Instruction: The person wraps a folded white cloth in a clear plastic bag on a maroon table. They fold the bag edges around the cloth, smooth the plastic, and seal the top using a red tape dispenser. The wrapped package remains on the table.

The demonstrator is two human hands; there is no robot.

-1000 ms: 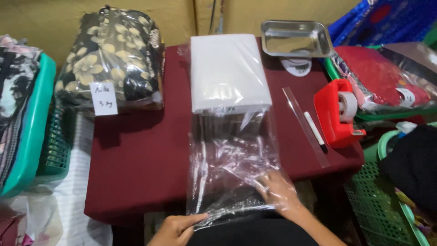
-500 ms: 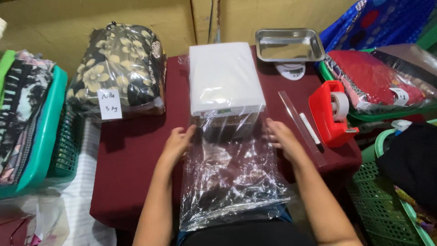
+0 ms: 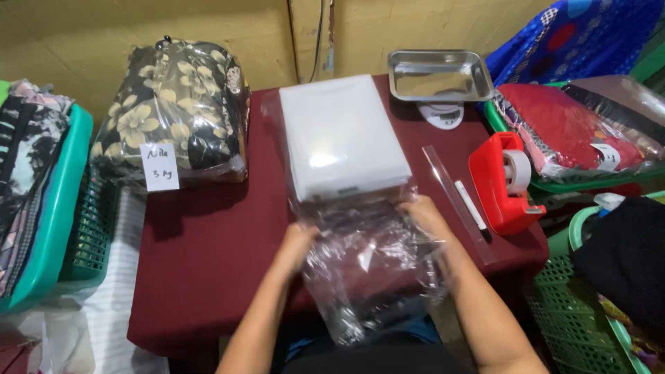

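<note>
Clear plastic bag [image 3: 370, 266] spread over near edge of maroon table [image 3: 208, 249], mouth end against white stack [image 3: 343, 142], tail hanging off table toward body. Long axis running away from body, in line with stack. Stack lying directly beyond both hands, centred between them, roughly equally near to each.

Left hand [image 3: 299, 242] clasped on bag's left edge, fingers curled into film. Right hand [image 3: 420, 213] clasped on bag's right edge just below stack's near corner. Both closed on film, not on stack.

Count: 1 clear bag, 1 white stack, 2 hands. Also 1 red tape dispenser [image 3: 506, 181], 1 pen [image 3: 473, 210] on 1 clear strip, 1 steel tray [image 3: 439, 73] on small scale, 1 bagged floral bundle [image 3: 176, 111] with paper tag, 1 bagged red bundle [image 3: 575, 128] at right. Baskets at both sides, number unclear at frame edges.
</note>
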